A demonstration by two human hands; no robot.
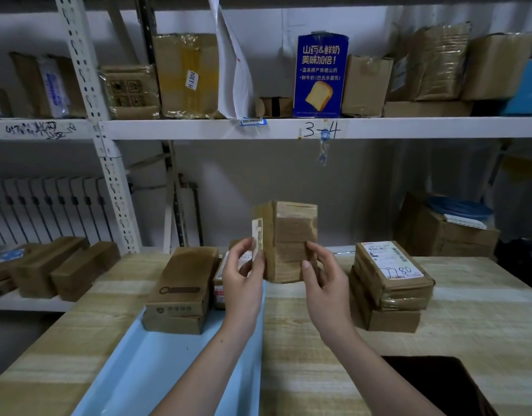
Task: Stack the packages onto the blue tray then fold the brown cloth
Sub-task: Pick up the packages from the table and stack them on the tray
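Observation:
A tall taped cardboard package (290,235) is held upright in the air above the table, my left hand (243,276) on its left edge and my right hand (321,277) on its front right. The light blue tray (156,367) lies at the lower left of the wooden table. Two stacked brown boxes (182,291) rest on its far end, with another labelled package (225,280) partly hidden behind my left hand. A stack of flat packages (390,283) sits on the table to the right. The brown cloth (438,382) lies dark at the lower right.
A white metal shelf (288,129) marked 3-4 runs above, carrying several cardboard boxes and a blue bread carton (320,75). A large box (444,229) stands at the back right. More brown boxes (51,265) lie on the low shelf to the left.

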